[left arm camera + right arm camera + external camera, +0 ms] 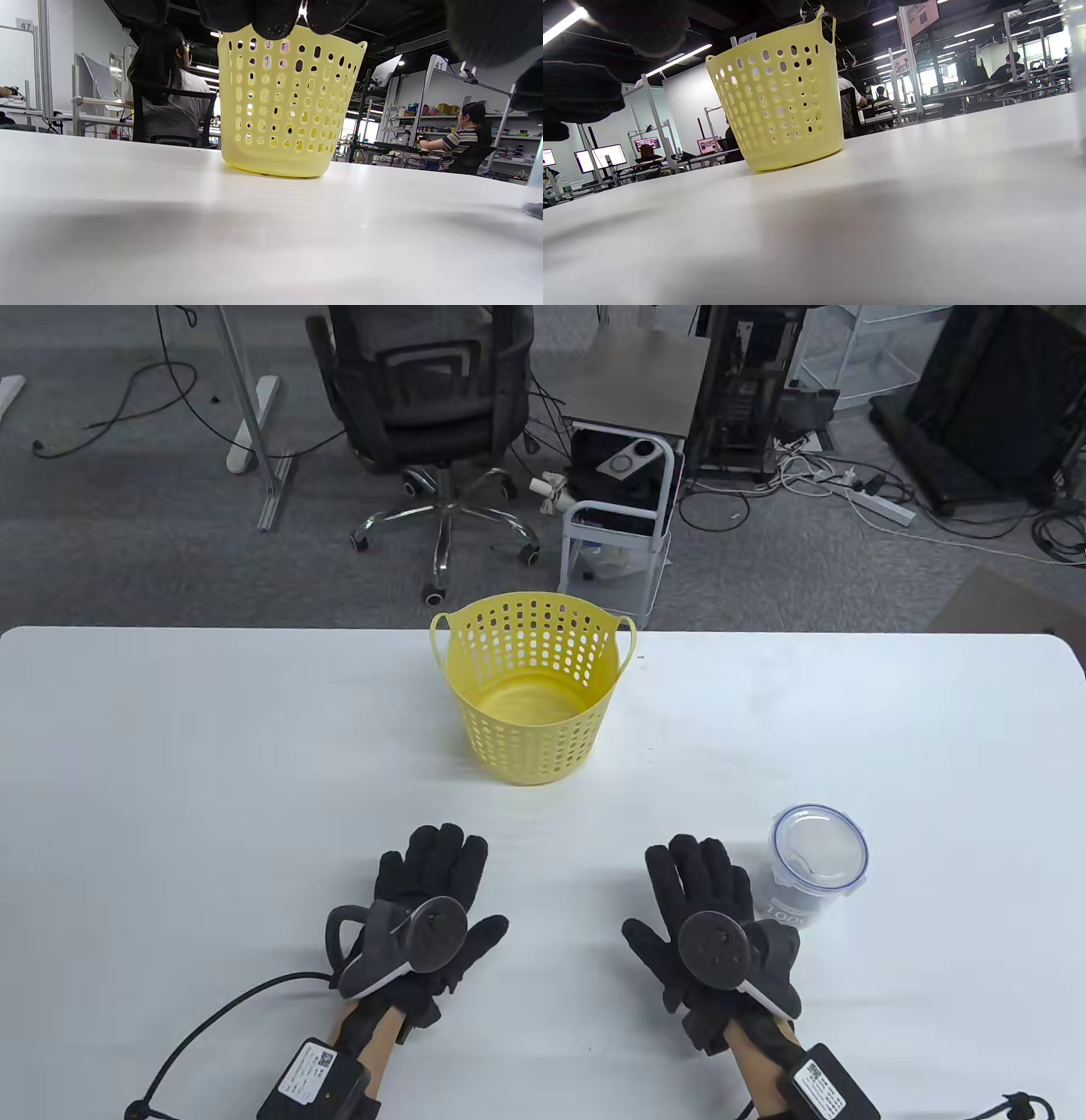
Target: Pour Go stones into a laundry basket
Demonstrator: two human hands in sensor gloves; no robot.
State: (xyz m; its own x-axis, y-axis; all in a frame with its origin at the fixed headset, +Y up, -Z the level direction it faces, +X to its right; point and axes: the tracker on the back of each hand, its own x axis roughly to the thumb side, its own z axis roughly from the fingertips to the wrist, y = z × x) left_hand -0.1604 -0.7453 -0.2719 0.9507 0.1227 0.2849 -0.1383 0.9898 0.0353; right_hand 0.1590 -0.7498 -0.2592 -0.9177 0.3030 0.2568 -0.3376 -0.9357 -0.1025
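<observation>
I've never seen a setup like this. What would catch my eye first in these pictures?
Probably the yellow laundry basket, perforated and standing upright at the far middle of the white table. Next, the two black-gloved hands lying flat near the front edge, the left hand and the right hand, each with a tracker strapped on its back. A clear plastic container stands just beside the right hand.

Bright overhead light, blurred foregrounds

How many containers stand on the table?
2: the yellow laundry basket at the far middle, and a clear measuring cup just right of the right hand.
</observation>
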